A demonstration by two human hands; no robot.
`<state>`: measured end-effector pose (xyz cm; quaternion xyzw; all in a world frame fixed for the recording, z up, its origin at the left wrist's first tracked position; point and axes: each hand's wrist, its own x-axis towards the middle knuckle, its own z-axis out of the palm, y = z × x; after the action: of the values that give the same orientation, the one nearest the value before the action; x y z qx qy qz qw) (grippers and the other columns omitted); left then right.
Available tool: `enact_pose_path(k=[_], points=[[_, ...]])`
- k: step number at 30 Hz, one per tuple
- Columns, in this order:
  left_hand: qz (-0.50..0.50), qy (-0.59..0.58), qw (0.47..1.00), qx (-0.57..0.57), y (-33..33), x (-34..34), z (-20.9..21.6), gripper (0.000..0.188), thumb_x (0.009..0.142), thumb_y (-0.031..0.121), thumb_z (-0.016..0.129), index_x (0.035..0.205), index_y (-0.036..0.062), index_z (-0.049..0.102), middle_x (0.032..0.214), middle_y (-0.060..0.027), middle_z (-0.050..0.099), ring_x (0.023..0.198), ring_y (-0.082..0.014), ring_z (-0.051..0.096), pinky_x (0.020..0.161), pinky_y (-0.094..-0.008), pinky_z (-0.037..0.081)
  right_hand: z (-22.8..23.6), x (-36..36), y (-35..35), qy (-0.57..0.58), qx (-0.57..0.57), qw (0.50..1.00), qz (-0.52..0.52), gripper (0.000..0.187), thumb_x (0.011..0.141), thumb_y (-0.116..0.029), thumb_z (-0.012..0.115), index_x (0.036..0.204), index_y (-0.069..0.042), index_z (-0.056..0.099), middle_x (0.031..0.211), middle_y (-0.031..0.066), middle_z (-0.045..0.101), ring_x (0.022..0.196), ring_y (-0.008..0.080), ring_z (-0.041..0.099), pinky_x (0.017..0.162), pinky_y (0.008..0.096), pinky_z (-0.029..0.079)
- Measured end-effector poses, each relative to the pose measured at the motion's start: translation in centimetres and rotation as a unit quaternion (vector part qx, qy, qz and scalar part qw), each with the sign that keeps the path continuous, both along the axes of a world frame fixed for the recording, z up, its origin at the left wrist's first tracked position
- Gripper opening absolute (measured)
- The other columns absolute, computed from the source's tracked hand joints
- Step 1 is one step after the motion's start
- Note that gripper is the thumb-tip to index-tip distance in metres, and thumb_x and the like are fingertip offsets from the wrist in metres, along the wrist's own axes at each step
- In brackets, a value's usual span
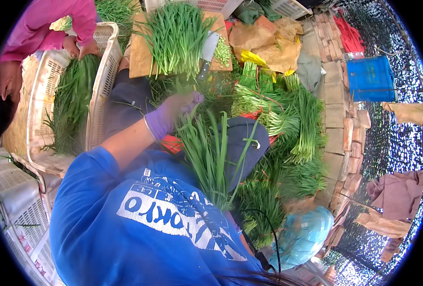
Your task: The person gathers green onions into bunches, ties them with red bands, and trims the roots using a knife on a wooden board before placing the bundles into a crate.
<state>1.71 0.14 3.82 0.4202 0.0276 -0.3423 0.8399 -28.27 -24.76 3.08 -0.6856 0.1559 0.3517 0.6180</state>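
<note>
My left hand (174, 110), in a purple glove, is raised in front of my lap with its fingertips pinched together. Motion blurs it, and what the fingers hold, if anything, I cannot make out. A loose bunch of long green chives (209, 157) leans across my blue shirt and dark trouser leg. At its lower end my right hand (231, 220) grips it, mostly hidden; only a bit of purple glove shows. Beyond my left hand, a wooden board (140, 56) carries a pile of chives (178, 38), a cleaver (210, 46) and chopped stem ends (222, 53).
Tied bundles of chives (292, 114) are heaped on my right, beside a brick edging (334, 109). A blue bucket (371, 78) stands past it. To the left, a person in a pink top (54, 24) reaches into a white plastic crate (101, 90) of chives.
</note>
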Motion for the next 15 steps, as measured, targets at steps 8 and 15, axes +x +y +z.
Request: enact_pose_path(k=[8,15], points=[[0.197,-0.009,0.919,-0.342,9.8,6.9,1.5,0.011,0.088,0.011,0.036,0.077,0.0105,0.039,0.061,0.0012,0.037,0.067,-0.0120,0.044,0.090,-0.0352,0.033,0.0,-0.7,0.2,-0.021,-0.004,1.000,-0.005,0.045,0.074,-0.010,0.064,0.115,0.000,0.049,0.113,0.0117,0.055,0.102,0.0191,0.052,0.090,0.0306,0.038],[-0.196,-0.441,0.862,0.155,7.4,2.0,8.7,0.049,0.060,0.014,0.074,0.104,0.0015,0.057,0.106,-0.0074,0.056,0.093,-0.0176,0.054,0.085,-0.0302,0.040,1.0,-1.0,0.8,-0.019,-0.012,1.000,-0.016,0.043,0.075,-0.010,0.064,0.115,-0.001,0.050,0.112,0.0116,0.056,0.102,0.0187,0.052,0.089,0.0306,0.038]])
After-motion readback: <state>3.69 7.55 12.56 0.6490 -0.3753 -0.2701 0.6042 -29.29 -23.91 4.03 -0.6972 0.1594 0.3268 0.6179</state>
